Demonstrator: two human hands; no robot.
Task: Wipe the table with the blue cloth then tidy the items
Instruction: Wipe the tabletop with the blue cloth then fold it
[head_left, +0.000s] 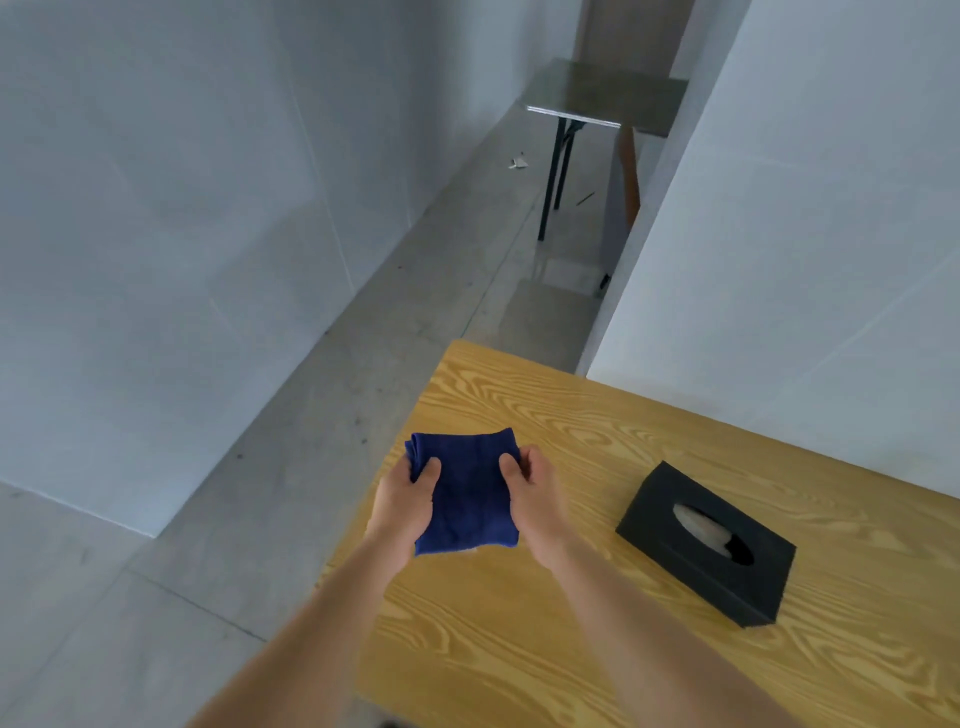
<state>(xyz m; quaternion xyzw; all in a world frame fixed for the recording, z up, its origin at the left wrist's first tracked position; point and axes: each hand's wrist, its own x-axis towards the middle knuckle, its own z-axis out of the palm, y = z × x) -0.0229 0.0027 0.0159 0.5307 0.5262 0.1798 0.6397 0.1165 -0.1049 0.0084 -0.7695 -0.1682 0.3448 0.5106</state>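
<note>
A folded blue cloth (465, 493) is held between both hands over the left edge of the wooden table (597, 649). My left hand (402, 512) grips its left side, thumb on top. My right hand (535, 499) grips its right side, thumb pressed onto the cloth. A black tissue box (706, 545) with an oval slot and a white tissue showing lies on the table to the right of my hands.
The table's left edge runs close under my left forearm, with grey concrete floor (260, 519) beyond it. A white wall (805, 260) stands behind the table. A small grey table (597, 98) with dark legs stands far down the corridor.
</note>
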